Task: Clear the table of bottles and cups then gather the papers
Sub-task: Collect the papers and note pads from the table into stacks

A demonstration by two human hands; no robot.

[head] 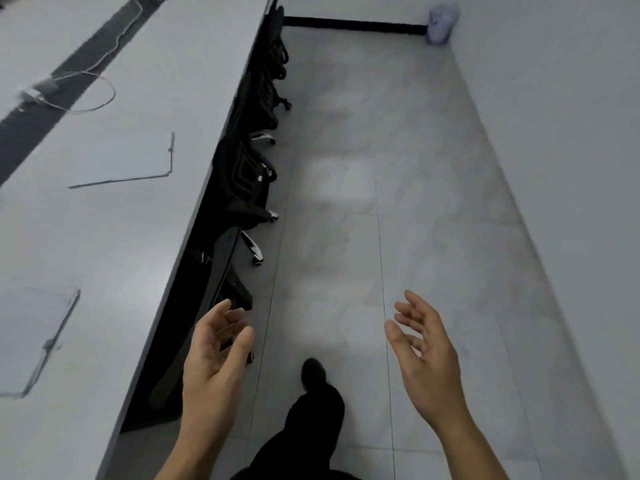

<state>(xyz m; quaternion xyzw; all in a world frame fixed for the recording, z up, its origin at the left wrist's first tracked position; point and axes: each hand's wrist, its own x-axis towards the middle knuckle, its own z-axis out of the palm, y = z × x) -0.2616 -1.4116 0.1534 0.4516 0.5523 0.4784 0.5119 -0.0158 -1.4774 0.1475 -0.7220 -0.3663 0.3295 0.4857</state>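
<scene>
Left hand (211,362): one, raised over the floor (346,237) just beside the surface (114,244) edge, palm turned inward, fingers (221,313) loosely spread and slightly curved, holding and touching nothing. Right hand (426,355): one, raised level with the left and well apart from it, palm turned inward to face it, fingers (412,306) spread and relaxed, holding and touching nothing. Paper stacks: two, both flat on the surface to the person's left. Far stack (121,159): long axis crosswise to the surface's edge, one short end pointing toward that edge. Near stack (34,341): partly cut off by the frame's left border, its visible long side running roughly parallel with the surface's edge; full length cannot be told. White cable (104,81): one, looped, near a dark strip (86,53) running down the surface, ending at a small blurred adapter (45,86). Black office chairs (249,168): a row tucked under the surface, exact count unclear. Black shoe (313,372): one, on the floor between the hands. Pale blurred object (443,22): one, at the far wall.
</scene>
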